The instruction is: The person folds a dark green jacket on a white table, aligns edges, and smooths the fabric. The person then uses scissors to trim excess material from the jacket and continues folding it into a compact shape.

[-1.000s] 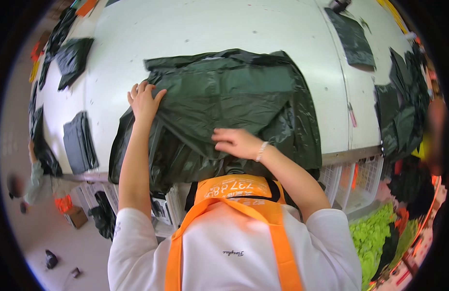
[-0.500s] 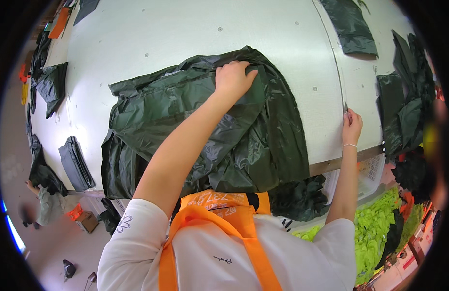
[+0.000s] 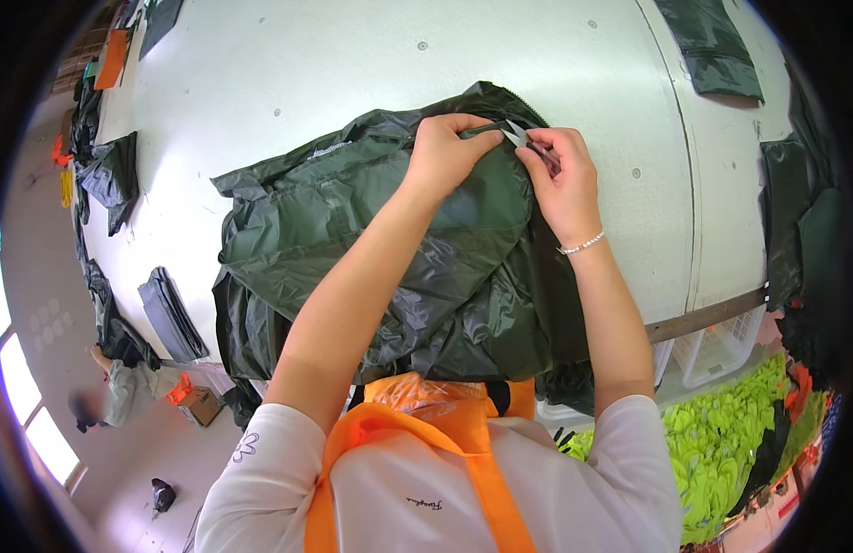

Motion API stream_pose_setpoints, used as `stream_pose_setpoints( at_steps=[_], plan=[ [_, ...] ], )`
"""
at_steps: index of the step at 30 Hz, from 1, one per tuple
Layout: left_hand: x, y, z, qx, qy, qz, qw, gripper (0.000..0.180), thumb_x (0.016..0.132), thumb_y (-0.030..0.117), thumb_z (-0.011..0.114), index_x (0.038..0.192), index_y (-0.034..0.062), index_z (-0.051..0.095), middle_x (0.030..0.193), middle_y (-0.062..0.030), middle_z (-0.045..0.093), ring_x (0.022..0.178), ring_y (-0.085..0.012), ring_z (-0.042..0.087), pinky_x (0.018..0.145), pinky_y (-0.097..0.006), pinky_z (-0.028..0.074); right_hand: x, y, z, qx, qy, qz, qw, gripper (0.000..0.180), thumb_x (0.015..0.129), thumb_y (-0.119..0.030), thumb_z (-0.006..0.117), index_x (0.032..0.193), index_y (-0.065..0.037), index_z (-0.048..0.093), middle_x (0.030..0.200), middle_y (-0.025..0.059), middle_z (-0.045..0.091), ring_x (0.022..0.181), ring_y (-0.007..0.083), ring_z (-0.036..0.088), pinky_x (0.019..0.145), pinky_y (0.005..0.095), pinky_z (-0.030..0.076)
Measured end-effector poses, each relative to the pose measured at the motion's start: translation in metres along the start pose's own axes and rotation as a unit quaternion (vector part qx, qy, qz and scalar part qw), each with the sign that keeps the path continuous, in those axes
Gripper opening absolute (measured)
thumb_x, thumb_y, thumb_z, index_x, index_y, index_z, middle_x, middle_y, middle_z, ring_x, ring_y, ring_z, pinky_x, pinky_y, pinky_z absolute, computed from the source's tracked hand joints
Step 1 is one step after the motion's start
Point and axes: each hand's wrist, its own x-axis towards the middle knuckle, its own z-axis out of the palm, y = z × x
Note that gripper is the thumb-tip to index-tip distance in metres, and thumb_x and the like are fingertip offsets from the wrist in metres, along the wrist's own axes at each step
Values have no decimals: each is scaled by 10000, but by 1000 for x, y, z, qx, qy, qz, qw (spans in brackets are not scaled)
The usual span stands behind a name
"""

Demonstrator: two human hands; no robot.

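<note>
Dark green jacket [image 3: 399, 249] lies spread on the white table [image 3: 353, 83]. I judge thread trimming in hand: left hand [image 3: 449, 152] pinches the edge, right hand [image 3: 560, 175] grips thread snips [image 3: 517, 135]. Next, steady blade placement.

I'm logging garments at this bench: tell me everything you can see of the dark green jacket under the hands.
The dark green jacket is thin, glossy, crinkled fabric, like a rain shell. It lies spread but rumpled on the white table, its near part hanging over the table's front edge. A zipper line runs along its far edge. The left hand pinches the fabric near that far edge; the right hand holds small metal snips against the same spot. Both forearms cross over it.
</note>
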Motion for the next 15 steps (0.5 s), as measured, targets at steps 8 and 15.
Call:
stream_pose_setpoints(
  at_steps=[8, 15],
  plan=[
    [1, 5, -7, -105, -30, -56, 992, 268, 777, 121, 706, 983, -46, 666, 875, -87, 676, 763, -116, 622, 686, -234, 501, 10, -2, 12, 8, 8, -39, 999, 151, 796, -35, 686, 921, -14, 603, 915, 79, 558, 713, 161, 601, 623, 255, 493],
    [2, 1, -10, -72, -46, -57, 995, 288, 783, 129, 698, 1021, -28, 657, 927, -87, 675, 821, -137, 625, 742, -254, 494, 11, -4, 1, -27, 51, -11, 998, 105, 806, -46, 677, 891, -25, 618, 874, 70, 576, 702, 143, 579, 613, 253, 477]
  ],
)
